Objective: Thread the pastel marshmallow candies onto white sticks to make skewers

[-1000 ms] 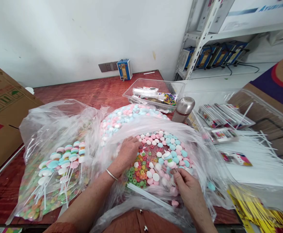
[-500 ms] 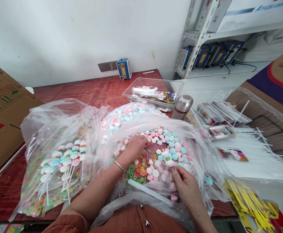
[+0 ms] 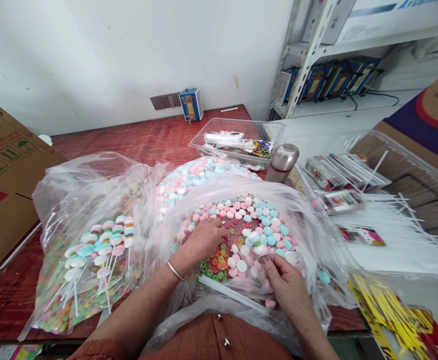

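Observation:
An open clear plastic bag (image 3: 301, 220) in front of me holds pink, white and blue candy discs (image 3: 264, 220) and small coloured ring candies (image 3: 217, 262). My left hand (image 3: 203, 239) reaches into it with fingers curled down on the candies; what they pinch is hidden. My right hand (image 3: 284, 282) is closed on a partly stacked candy stick (image 3: 258, 245) at the bag's near side. A white stick (image 3: 230, 295) lies across the near edge of the bag.
A second clear bag (image 3: 72, 200) at left holds finished candy lollipops (image 3: 99, 240) on sticks. Behind stand a clear tub (image 3: 237, 142) and a metal bottle (image 3: 283, 162). White sticks (image 3: 391, 225) and packets fill a tray at right. A cardboard box (image 3: 1, 175) sits far left.
My left hand drew back a little toward me over the ring candies. My right hand stayed at the near side with the candy stick.

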A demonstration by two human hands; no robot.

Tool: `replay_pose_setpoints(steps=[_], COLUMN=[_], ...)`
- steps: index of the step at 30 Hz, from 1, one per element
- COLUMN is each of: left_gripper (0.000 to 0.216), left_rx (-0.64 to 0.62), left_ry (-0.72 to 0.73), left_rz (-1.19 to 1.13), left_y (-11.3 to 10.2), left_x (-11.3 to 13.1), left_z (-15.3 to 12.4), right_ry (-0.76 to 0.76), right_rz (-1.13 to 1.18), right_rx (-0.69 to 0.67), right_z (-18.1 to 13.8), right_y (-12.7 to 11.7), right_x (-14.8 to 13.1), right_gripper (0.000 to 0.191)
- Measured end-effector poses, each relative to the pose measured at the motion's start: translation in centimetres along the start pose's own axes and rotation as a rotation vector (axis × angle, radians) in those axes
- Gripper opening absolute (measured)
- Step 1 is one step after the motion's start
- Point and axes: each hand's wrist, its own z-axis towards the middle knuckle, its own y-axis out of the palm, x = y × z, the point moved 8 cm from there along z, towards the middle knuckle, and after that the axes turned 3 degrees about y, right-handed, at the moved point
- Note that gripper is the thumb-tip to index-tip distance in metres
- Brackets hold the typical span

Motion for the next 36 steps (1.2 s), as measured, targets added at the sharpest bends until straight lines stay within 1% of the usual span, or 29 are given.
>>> replay_pose_setpoints(steps=[3,5,7,10,12,14,17,19,21,23,24,26,28,30,31,33,35,36], left_gripper=[0.014,0.014,0.018,0.028,0.03,0.026,0.022,0.023,0.024,0.024,0.022,0.016,0.016,0.022,0.023,0.024,0.023,0.022], left_rx=[-0.002,0.022,0.106,0.287,0.344,0.309,0.17,0.086,0.056,0.108,0.149,0.21,0.231,0.253,0.271,0.295,0.316,0.328], left_ry=[0.022,0.02,-0.018,-0.128,-0.172,-0.144,-0.072,-0.055,-0.081,-0.161,-0.231,-0.404,-0.551,-0.622,-0.634,-0.639,-0.63,-0.619], left_rz=[-0.026,-0.051,-0.078,-0.103,-0.128,-0.16,-0.162,-0.147,-0.162,-0.279,-0.394,-0.721,-1.07,-1.322,-1.399,-1.469,-1.444,-1.394], left_y=[-0.4,-0.6,-1.1,-2.2,-2.5,-2.2,-1.0,-0.2,0.1,-0.2,-0.3,0.0,1.1,1.8,2.0,2.1,2.0,1.8], left_x=[0.5,0.6,0.2,-1.1,-1.6,-1.3,-0.2,0.3,0.3,-0.3,-0.8,-2.0,-2.4,-2.2,-2.0,-1.6,-1.2,-1.1], left_z=[-0.3,-0.7,-1.3,-2.7,-3.6,-4.1,-4.2,-4.0,-3.7,-3.6,-3.6,-3.9,-4.2,-4.2,-4.2,-4.2,-4.4,-4.5], right_ry=[0.001,-0.002,-0.007,-0.005,-0.021,-0.086,-0.203,-0.226,-0.201,-0.168,-0.165,-0.199,-0.255,-0.295,-0.308,-0.328,-0.336,-0.334], right_rz=[0.003,-0.001,0.005,-0.001,-0.035,-0.091,-0.169,-0.186,-0.177,-0.163,-0.168,-0.205,-0.262,-0.325,-0.358,-0.423,-0.472,-0.488], right_rx=[0.012,0.015,0.012,0.006,0.01,0.027,0.059,0.064,0.051,0.04,0.038,0.034,0.01,-0.021,-0.029,-0.028,-0.016,-0.011], right_z=[0.0,-0.1,-0.2,-0.2,-0.2,-0.2,-0.1,-0.1,-0.1,-0.2,-0.3,-0.8,-1.3,-1.7,-1.8,-2.0,-2.0,-1.9], right_y=[-0.1,-0.1,-0.1,0.0,0.0,-0.1,-0.3,-0.3,-0.2,-0.1,0.0,0.4,1.3,2.3,2.8,3.3,3.5,3.5], right_x=[0.2,0.2,0.0,-0.2,-0.5,-1.4,-2.6,-2.7,-2.5,-2.2,-2.3,-2.9,-3.8,-4.5,-4.6,-4.7,-4.6,-4.5], right_gripper=[0.034,0.035,0.037,0.037,0.037,0.036,0.034,0.034,0.034,0.034,0.034,0.035,0.035,0.035,0.035,0.035,0.034,0.034])
